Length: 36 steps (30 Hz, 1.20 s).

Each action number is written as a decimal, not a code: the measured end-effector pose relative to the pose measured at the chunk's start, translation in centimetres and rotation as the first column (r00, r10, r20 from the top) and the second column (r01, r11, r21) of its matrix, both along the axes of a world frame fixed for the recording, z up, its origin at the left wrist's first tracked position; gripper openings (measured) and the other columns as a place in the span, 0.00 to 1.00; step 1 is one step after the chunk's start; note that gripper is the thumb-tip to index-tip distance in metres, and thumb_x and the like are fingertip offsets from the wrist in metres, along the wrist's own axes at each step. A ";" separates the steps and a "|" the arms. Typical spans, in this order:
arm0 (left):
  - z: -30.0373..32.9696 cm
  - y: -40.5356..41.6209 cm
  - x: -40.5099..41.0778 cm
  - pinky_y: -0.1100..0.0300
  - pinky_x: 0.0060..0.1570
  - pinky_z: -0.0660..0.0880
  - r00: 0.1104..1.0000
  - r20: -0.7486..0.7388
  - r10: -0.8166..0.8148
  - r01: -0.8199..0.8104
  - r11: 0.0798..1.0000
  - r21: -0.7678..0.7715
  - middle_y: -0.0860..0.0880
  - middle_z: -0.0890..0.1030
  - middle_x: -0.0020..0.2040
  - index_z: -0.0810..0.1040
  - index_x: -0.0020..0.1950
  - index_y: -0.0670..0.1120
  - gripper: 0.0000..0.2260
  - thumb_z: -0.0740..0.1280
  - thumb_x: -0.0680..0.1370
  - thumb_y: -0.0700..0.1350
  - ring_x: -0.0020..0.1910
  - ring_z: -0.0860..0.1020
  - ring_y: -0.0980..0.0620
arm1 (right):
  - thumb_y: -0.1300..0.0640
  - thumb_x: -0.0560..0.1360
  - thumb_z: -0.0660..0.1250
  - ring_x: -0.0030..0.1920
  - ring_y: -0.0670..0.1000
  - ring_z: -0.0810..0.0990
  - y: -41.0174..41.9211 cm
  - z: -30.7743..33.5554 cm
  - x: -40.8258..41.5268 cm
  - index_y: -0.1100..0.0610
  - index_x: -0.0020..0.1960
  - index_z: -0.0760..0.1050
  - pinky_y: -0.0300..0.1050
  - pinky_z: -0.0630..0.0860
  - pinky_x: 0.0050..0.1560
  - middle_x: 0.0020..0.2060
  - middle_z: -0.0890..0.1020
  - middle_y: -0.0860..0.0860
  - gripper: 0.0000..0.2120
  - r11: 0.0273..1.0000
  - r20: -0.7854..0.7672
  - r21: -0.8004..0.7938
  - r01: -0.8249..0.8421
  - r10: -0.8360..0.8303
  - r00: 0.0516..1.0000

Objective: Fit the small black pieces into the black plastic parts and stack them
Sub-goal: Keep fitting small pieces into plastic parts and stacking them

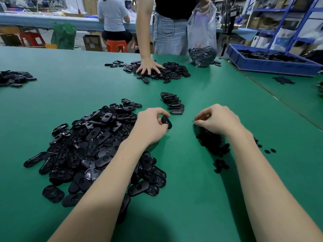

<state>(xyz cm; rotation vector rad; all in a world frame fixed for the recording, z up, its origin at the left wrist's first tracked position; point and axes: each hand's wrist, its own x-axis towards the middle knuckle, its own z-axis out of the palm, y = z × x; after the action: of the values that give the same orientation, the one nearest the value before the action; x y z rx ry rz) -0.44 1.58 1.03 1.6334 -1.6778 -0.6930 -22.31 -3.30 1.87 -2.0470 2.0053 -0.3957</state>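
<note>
- Your left hand [150,124] pinches one oval black plastic part [167,121] between thumb and curled fingers, holding it just above the green bench [183,198].
- Your right hand [218,119] has its fingers curled down, fingertips together at the far end of the pile of small black pieces [212,142]; whether a piece sits between them, you cannot tell.
- That pile of small pieces lies under and beside your right wrist, with a small clump [220,165] nearer you and a few strays [270,151] to the right.
- The big heap of loose plastic parts [90,149] spreads to your left, partly under your left forearm.
- A short overlapping row of stacked parts [173,103] lies just beyond your left hand, on the bench.
- Across the bench, another person's hand [149,67] presses flat on a second heap of parts [164,71], and their other hand holds up a clear plastic bag [201,35] with black parts at the bottom.
- A blue tray [272,65] of black parts sits at the far right, and a smaller heap [14,78] lies at the far left edge.
</note>
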 end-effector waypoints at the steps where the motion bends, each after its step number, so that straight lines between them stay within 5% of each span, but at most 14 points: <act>1: 0.0 0.0 0.0 0.62 0.52 0.79 1.000 0.007 0.005 -0.005 1.000 0.001 0.47 0.86 0.42 0.82 0.53 0.54 0.12 0.69 0.75 0.38 0.46 0.84 0.50 | 0.43 0.73 0.74 0.50 0.48 0.79 0.0 -0.1 0.3 0.38 0.45 0.82 0.41 0.69 0.44 0.42 0.83 0.36 0.02 1.000 -0.014 -0.013 0.013 -0.013 1.000; 4: 0.1 -0.1 0.3 0.64 0.49 0.78 0.999 0.036 0.024 -0.023 1.000 -0.018 0.51 0.86 0.40 0.82 0.49 0.55 0.11 0.71 0.75 0.39 0.43 0.84 0.53 | 0.45 0.73 0.74 0.53 0.52 0.81 0.1 -0.4 0.8 0.40 0.45 0.84 0.43 0.71 0.48 0.48 0.85 0.44 0.02 0.997 -0.026 -0.042 0.067 -0.068 0.997; 9: -0.1 -0.2 0.7 0.54 0.53 0.80 0.990 0.144 0.011 -0.003 0.998 -0.056 0.59 0.82 0.40 0.82 0.47 0.58 0.08 0.77 0.71 0.50 0.42 0.81 0.55 | 0.48 0.74 0.72 0.55 0.54 0.81 0.4 -0.4 1.6 0.43 0.46 0.81 0.45 0.73 0.50 0.49 0.85 0.45 0.01 0.998 -0.061 -0.046 0.036 -0.039 0.997; 13: -0.2 -0.2 1.2 0.56 0.50 0.79 0.977 0.210 0.041 -0.016 0.993 -0.118 0.61 0.81 0.40 0.83 0.46 0.59 0.08 0.77 0.69 0.55 0.41 0.80 0.57 | 0.49 0.74 0.73 0.47 0.48 0.80 0.8 -0.2 2.3 0.44 0.41 0.78 0.44 0.71 0.46 0.39 0.82 0.38 0.05 0.996 0.172 -0.086 -0.009 0.023 0.985; 16: -0.2 -0.3 1.3 0.63 0.43 0.77 0.999 0.042 0.020 -0.016 0.996 -0.090 0.59 0.83 0.36 0.83 0.46 0.56 0.08 0.77 0.70 0.47 0.36 0.80 0.59 | 0.53 0.74 0.75 0.35 0.43 0.76 1.4 0.1 3.0 0.47 0.43 0.83 0.37 0.71 0.38 0.38 0.85 0.45 0.02 0.995 0.519 -0.024 -0.099 0.097 0.850; 19: -0.3 -0.4 1.4 0.66 0.35 0.71 0.988 -0.150 0.019 -0.025 0.999 -0.034 0.56 0.85 0.35 0.82 0.47 0.54 0.08 0.76 0.72 0.44 0.31 0.79 0.62 | 0.57 0.75 0.76 0.28 0.37 0.73 2.1 0.3 3.6 0.49 0.45 0.85 0.28 0.67 0.31 0.35 0.84 0.47 0.04 0.983 0.672 0.029 -0.181 0.115 0.732; 24: -0.2 -0.4 1.5 0.61 0.37 0.69 0.948 -0.316 0.021 0.001 0.998 0.070 0.52 0.85 0.35 0.79 0.47 0.52 0.08 0.75 0.73 0.43 0.28 0.75 0.60 | 0.56 0.73 0.78 0.27 0.43 0.65 2.4 0.7 4.1 0.50 0.43 0.85 0.35 0.60 0.26 0.37 0.76 0.51 0.03 0.983 0.727 0.106 -0.153 0.029 0.686; 36: 0.3 -0.1 0.9 0.59 0.41 0.72 0.931 -0.364 -0.013 0.057 0.992 0.112 0.50 0.86 0.39 0.81 0.48 0.52 0.07 0.75 0.73 0.43 0.35 0.78 0.55 | 0.55 0.71 0.79 0.32 0.47 0.65 2.5 0.6 5.0 0.47 0.38 0.86 0.36 0.58 0.25 0.36 0.76 0.50 0.05 0.979 0.734 0.134 -0.156 0.008 0.679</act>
<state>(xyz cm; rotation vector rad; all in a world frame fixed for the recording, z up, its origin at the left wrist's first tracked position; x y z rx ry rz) 0.49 1.47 1.35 1.4499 -1.4210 -1.0626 -17.34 -0.76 2.46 -1.4911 1.3762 -0.8220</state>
